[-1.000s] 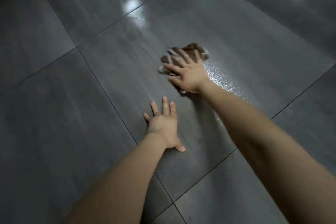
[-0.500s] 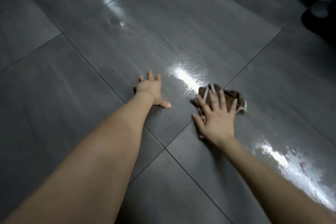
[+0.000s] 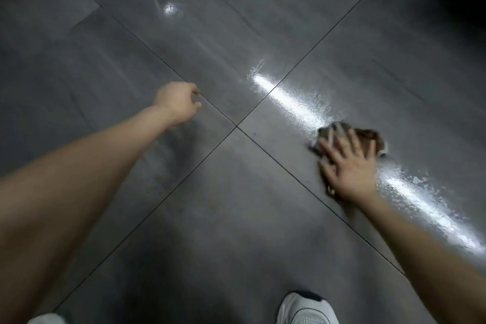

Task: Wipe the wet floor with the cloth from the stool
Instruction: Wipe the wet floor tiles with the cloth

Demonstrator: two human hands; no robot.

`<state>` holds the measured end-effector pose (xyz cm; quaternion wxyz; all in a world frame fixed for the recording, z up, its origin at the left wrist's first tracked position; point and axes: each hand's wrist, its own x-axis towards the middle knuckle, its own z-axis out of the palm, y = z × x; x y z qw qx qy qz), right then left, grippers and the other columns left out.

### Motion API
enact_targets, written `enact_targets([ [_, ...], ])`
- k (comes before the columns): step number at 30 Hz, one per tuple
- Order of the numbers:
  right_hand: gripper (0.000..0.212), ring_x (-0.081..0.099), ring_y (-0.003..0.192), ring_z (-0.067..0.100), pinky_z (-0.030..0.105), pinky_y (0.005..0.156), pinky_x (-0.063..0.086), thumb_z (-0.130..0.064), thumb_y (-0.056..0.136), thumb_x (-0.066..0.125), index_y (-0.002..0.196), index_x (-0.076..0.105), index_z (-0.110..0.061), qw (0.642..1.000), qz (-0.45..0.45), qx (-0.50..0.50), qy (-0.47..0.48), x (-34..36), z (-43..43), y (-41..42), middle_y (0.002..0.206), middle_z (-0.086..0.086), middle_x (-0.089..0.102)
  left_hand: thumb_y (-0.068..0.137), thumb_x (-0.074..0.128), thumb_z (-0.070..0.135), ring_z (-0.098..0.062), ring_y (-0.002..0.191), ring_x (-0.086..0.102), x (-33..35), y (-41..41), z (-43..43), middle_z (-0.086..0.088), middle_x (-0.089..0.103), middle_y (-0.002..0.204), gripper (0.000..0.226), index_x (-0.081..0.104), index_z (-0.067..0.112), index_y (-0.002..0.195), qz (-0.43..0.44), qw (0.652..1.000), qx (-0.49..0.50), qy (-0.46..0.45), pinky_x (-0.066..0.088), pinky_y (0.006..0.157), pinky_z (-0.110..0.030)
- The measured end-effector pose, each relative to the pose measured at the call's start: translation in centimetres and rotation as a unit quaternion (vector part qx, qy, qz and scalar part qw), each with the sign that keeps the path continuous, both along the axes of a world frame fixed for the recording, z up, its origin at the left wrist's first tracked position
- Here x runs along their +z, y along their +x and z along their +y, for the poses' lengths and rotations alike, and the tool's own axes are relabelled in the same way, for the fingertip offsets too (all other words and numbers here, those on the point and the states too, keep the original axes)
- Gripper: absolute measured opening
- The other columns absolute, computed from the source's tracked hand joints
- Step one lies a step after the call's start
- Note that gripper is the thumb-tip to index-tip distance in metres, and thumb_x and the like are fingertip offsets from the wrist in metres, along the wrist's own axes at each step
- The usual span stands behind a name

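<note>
Item: cloth (image 3: 366, 134), brown, crumpled, on the floor (image 3: 236, 231) at right, pressed under my right grip (image 3: 349, 168), fingers spread flat, not clenched. Left grip (image 3: 176, 102): loosely curled, holding nothing. Progress, judged: wiping was underway; 1 bright wet streak (image 3: 295, 104) lay unwiped, far and near of the cloth.

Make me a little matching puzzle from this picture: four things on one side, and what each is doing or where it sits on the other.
Things:
1. brown cloth
2. left hand
3. right hand
4. white shoe

States or places:
a. fingers curled, holding nothing
b. fingers spread, pressing down
c. crumpled under a palm
d. at the picture's bottom edge

Pairs: 1-c, 2-a, 3-b, 4-d.
</note>
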<state>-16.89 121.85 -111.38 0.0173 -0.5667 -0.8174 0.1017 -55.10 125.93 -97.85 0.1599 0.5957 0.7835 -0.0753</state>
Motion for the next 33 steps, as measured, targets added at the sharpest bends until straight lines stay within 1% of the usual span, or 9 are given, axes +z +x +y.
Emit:
enact_targets([
  [2,0.059,0.002,0.147,0.033,0.071,0.109,0.000,-0.051,0.090,0.029,0.145,0.033,-0.034,0.976,0.014,-0.214,-0.046,0.6,4.0,-2.8,0.159,0.007,0.019,0.087,0.057,0.027,-0.031,0.123,0.051,1.5,-0.1,-2.0,-0.012,0.058,0.131,0.039,0.055,0.014,0.124,0.002,1.000,-0.002,-0.002,0.042,0.100,-0.037],
  [4,0.060,-0.003,0.146,0.038,0.073,0.107,-0.003,-0.047,0.090,0.033,0.147,0.032,-0.028,0.965,0.030,-0.245,-0.092,1.3,5.8,-9.2,0.159,0.012,0.014,0.087,0.057,0.026,-0.030,0.125,0.050,2.6,-1.0,-4.3,-0.013,0.057,0.132,0.040,0.056,0.012,0.124,0.004,1.000,0.016,-0.019,0.040,0.102,-0.036],
  [8,0.052,0.008,0.146,0.038,0.070,0.107,-0.006,-0.046,0.090,0.045,0.140,0.044,-0.030,0.992,0.052,0.105,-0.033,0.5,-1.2,-21.8,0.159,0.010,0.017,0.087,0.057,0.026,-0.029,0.121,0.053,3.1,-3.8,-9.5,-0.013,0.061,0.127,0.035,0.060,0.010,0.118,0.030,0.994,0.089,-0.061,0.042,0.101,-0.034],
  [12,0.044,0.024,0.143,0.036,0.071,0.107,0.014,-0.047,0.089,0.043,0.131,0.053,-0.037,0.907,0.080,0.412,-0.036,0.2,-16.2,-23.5,0.154,0.006,0.032,0.087,0.056,0.025,-0.028,0.121,0.053,3.0,-6.1,-13.2,-0.013,0.060,0.128,0.037,0.059,0.010,0.121,0.026,0.988,0.126,-0.079,0.041,0.100,-0.032],
  [16,0.039,0.031,0.141,0.030,0.066,0.108,0.021,-0.047,0.094,0.043,0.131,0.053,-0.039,0.827,0.078,0.555,-0.028,-0.8,-18.6,-20.3,0.146,0.001,0.045,0.088,0.055,0.027,-0.029,0.123,0.051,1.9,-9.0,-15.2,-0.012,0.059,0.129,0.037,0.058,0.012,0.122,0.018,0.991,0.102,-0.086,0.041,0.101,-0.035],
  [19,0.046,0.030,0.142,0.029,0.066,0.108,0.020,-0.047,0.094,0.041,0.138,0.047,-0.033,0.893,0.043,0.447,0.026,-1.2,-11.5,-18.1,0.152,0.002,0.037,0.088,0.056,0.025,-0.032,0.122,0.051,1.2,-12.2,-16.0,-0.016,0.059,0.129,0.035,0.059,0.012,0.121,0.009,0.996,0.073,-0.051,0.041,0.100,-0.036],
  [22,0.050,0.015,0.147,0.028,0.074,0.106,0.012,-0.050,0.094,0.034,0.141,0.041,-0.035,0.987,-0.001,0.160,0.006,-0.1,-4.2,-17.7,0.157,0.003,0.027,0.087,0.058,0.022,-0.035,0.120,0.053,0.7,-15.8,-17.2,-0.019,0.059,0.127,0.035,0.060,0.009,0.118,-0.010,0.999,0.039,0.007,0.042,0.098,-0.037],
  [25,0.048,-0.009,0.147,0.028,0.071,0.107,-0.006,-0.048,0.098,0.031,0.145,0.029,-0.041,0.994,-0.015,-0.062,-0.086,1.9,-2.3,-24.0,0.161,-0.001,0.008,0.086,0.059,0.020,-0.036,0.120,0.052,-0.3,-19.3,-18.2,-0.022,0.057,0.128,0.035,0.059,0.008,0.119,-0.039,0.999,0.001,0.033,0.040,0.100,-0.038],
  [33,0.046,0.004,0.147,0.034,0.071,0.106,-0.003,-0.039,0.097,0.045,0.142,0.041,-0.036,0.929,-0.054,0.358,-0.079,2.3,-23.0,-38.7,0.159,0.005,0.018,0.082,0.059,0.006,-0.040,0.115,0.054,-2.7,-18.9,-19.7,-0.028,0.060,0.121,0.033,0.060,-0.001,0.115,-0.175,0.974,-0.077,0.124,0.040,0.100,-0.040],
])
